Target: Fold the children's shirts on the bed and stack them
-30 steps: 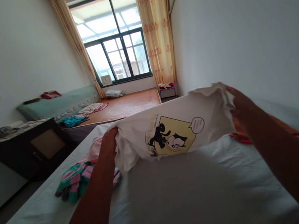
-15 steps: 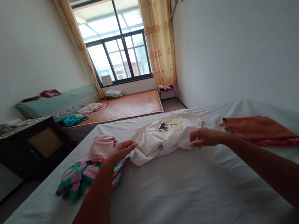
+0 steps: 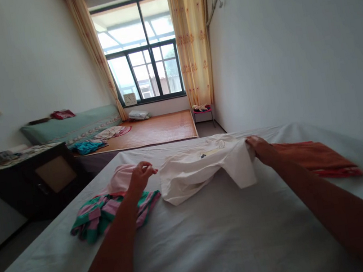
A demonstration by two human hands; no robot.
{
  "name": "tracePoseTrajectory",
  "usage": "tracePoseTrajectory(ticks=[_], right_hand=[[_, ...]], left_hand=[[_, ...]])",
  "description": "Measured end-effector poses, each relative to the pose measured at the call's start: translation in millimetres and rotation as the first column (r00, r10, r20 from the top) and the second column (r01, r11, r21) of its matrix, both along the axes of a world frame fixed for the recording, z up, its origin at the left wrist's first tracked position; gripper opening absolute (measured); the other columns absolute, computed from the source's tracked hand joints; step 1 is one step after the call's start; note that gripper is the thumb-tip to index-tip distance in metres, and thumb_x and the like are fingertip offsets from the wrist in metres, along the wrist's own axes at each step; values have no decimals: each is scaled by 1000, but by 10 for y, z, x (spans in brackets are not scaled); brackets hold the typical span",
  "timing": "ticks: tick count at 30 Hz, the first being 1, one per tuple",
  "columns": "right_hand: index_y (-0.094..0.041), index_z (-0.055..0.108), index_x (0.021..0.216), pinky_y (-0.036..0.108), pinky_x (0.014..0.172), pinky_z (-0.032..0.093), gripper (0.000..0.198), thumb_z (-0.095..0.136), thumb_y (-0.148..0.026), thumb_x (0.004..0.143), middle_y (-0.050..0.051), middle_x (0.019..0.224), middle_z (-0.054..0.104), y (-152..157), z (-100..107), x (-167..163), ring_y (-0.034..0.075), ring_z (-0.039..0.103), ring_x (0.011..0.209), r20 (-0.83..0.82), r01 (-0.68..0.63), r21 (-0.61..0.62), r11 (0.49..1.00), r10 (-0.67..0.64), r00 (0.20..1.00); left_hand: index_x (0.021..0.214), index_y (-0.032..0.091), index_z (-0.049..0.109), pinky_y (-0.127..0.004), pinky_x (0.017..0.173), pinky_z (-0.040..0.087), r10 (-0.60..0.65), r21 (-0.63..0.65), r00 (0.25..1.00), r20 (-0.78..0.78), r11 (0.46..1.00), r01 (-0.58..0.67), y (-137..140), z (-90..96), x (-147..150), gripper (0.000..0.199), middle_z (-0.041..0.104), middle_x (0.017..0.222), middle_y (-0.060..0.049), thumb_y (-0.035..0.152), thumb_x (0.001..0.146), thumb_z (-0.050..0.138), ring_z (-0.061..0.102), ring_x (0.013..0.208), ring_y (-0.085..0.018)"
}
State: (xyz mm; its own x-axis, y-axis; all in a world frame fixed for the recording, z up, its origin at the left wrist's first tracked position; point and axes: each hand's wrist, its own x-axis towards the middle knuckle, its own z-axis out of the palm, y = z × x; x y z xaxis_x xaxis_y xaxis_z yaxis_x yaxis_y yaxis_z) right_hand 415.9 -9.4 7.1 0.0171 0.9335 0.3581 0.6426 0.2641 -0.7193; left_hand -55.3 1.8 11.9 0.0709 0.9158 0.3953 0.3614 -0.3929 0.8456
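Note:
A white T-shirt [image 3: 190, 175] with a partly hidden printed picture lies rumpled on the grey-white bed sheet [image 3: 198, 247]. My right hand [image 3: 263, 150] pinches its right side, lifting the cloth so that a sleeve hangs down. Just off the shirt's left edge is my left hand [image 3: 142, 174], fingers loosely bent and apart with nothing in them. Behind my left forearm lie a crumpled pink garment [image 3: 119, 178] and a green-and-pink one [image 3: 93, 217]. Folded orange-brown clothes [image 3: 317, 156] rest at the right, partly covered by my right wrist.
Beyond this bed stands another bed [image 3: 163, 127] with a brown mat and a few clothes on it. A dark cabinet [image 3: 28, 181] is at the left. By the curtain [image 3: 192, 39] is a small stool [image 3: 202, 109]. A wall [image 3: 291, 47] runs along the right.
My right hand has moved right and up, raising and spreading the shirt's right side, and the print is now partly folded from view. My left hand has drawn slightly left, away from the shirt.

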Motion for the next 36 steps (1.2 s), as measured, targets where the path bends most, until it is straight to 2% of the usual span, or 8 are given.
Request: tracePoseTrajectory(ticks=[5,9,12,18,25,30,33,36], right_hand=[[-20,60,104,36,74,48,33,48,-41,82,7,83,66,-193,40,169,23,61,79,73,237,66,969,-242,968],[-19,64,95,35,74,49,39,52,-53,80,7,87,67,-611,-29,-57,22,61,81,217,-182,-187,965,222,951],[-22,61,112,40,89,45,53,68,-50,68,11,119,59,-825,-203,-206,29,52,110,436,-269,-205,941,334,836],[-22,58,119,43,95,41,51,53,-12,70,11,133,50,-736,-471,-116,28,45,119,603,-50,-1,999,41,797],[-22,62,107,35,81,48,30,48,-31,83,6,104,67,-634,53,58,23,60,93,188,-21,168,986,-11,982],[-23,61,100,22,51,40,28,49,-43,84,-2,69,59,-688,736,46,14,52,59,-64,64,264,963,-49,997],[-24,59,88,21,49,38,18,53,-39,81,-2,67,56,-673,979,27,13,48,57,-166,99,277,956,-54,985],[-24,54,80,21,45,37,13,57,-37,78,-4,61,51,-611,1046,12,11,45,51,-305,64,164,984,-11,952]], left_hand=[[83,17,65,-27,67,47,-318,-178,916,-244,943,280,-143,27,155,32,69,75,-4,47,72,62,63,70,-17],[91,21,70,-27,75,46,-619,-407,616,-488,785,466,-323,6,359,33,70,92,-3,44,68,69,62,86,-21],[89,20,69,-27,75,45,-525,-348,564,-638,849,397,-341,-68,441,34,67,93,-4,44,65,71,61,85,-22],[91,19,58,-27,69,43,-193,-109,612,-767,979,173,-212,-250,421,32,63,91,-6,43,71,64,58,78,-20],[76,23,59,-29,66,42,-6,-15,526,-850,1000,-12,-330,-221,541,6,65,81,-3,27,74,54,62,78,-22],[79,21,56,-30,68,46,266,155,780,-567,964,-216,-262,19,539,9,64,71,-2,22,76,47,64,74,-21],[83,19,52,-27,66,49,211,149,970,-121,970,-193,-164,218,469,12,61,67,0,24,75,44,65,69,-17],[85,18,54,-26,64,49,28,93,993,-118,996,-18,-209,329,511,17,61,68,1,30,76,47,64,67,-15]])
